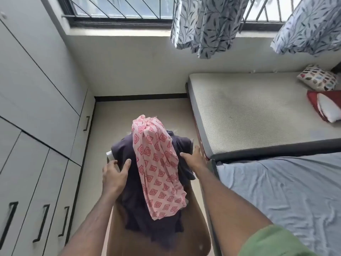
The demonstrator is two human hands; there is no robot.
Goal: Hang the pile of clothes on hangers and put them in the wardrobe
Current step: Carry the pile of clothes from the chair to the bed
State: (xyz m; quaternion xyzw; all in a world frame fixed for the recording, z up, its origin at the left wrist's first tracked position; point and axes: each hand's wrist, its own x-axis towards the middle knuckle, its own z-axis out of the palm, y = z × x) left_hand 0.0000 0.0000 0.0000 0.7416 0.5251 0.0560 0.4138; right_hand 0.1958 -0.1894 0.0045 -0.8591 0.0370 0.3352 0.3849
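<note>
Left hand (114, 177) and right hand (193, 158) resting spread-fingered on either side of a dark garment pile (129, 191), pink patterned cloth (158, 174) lying on top, wardrobe (36, 126) standing left

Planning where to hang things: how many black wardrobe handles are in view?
4. One handle sits on the narrow door near the far wall. Three lower ones stand at bottom left. More may lie outside the frame.

Bare floor (114, 117) runs open between the wardrobe (36, 111) on the left and the bed (258, 115) on the right. The clothes-draped chair (193, 218) blocks its near end.
</note>
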